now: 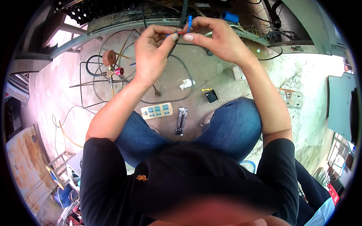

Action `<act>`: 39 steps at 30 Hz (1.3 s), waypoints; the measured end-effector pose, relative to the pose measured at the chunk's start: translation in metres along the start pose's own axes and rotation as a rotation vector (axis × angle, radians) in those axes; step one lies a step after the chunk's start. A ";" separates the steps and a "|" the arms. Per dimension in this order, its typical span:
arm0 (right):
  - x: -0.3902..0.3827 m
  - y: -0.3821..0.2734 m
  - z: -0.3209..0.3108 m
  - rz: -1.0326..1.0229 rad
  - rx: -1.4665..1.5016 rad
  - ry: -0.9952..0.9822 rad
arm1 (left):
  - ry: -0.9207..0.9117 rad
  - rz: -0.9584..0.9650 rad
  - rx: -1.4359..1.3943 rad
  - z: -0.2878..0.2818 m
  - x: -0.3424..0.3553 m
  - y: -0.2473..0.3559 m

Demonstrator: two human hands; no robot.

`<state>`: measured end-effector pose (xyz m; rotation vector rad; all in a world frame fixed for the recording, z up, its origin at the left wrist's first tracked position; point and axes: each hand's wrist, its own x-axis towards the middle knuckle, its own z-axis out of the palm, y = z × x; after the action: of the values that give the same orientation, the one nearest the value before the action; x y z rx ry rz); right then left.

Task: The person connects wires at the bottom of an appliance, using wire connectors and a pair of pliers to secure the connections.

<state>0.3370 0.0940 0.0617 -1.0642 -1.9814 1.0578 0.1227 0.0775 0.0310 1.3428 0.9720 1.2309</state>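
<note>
My left hand [151, 56] is closed in a pinch around thin wires at the top middle. A short red wire [180, 32] shows between the two hands, and a bit of blue lies at the left fingertips. My right hand [224, 41] pinches a blue strip [189, 23] that looks like electrical tape, standing up between thumb and index finger. A dark cable [184, 15] runs down from above, passing behind the fingers. What exactly lies under the fingertips is partly hidden.
A metal frame [109, 30] spans the far side, with a blue roll [230, 17] and loose wires on it. On the floor are a power strip [157, 110], a silvery packet [181, 120], a small black box [211, 96], a valve with gauge [110, 67] and looped cable.
</note>
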 end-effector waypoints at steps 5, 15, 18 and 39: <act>-0.001 0.015 0.000 0.133 0.287 0.030 | -0.075 0.342 0.243 0.008 -0.006 -0.004; -0.001 0.010 -0.007 0.034 0.378 0.178 | -0.203 0.091 0.270 0.012 -0.008 -0.001; -0.001 0.003 -0.006 0.011 0.412 0.280 | -0.196 -0.030 0.056 0.012 -0.001 0.009; -0.001 -0.022 0.000 -0.042 0.376 0.383 | -0.343 -0.190 -0.532 0.007 0.024 -0.008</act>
<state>0.3294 0.0858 0.0802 -0.9318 -1.4288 1.0597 0.1334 0.1014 0.0274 0.9689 0.4692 0.9795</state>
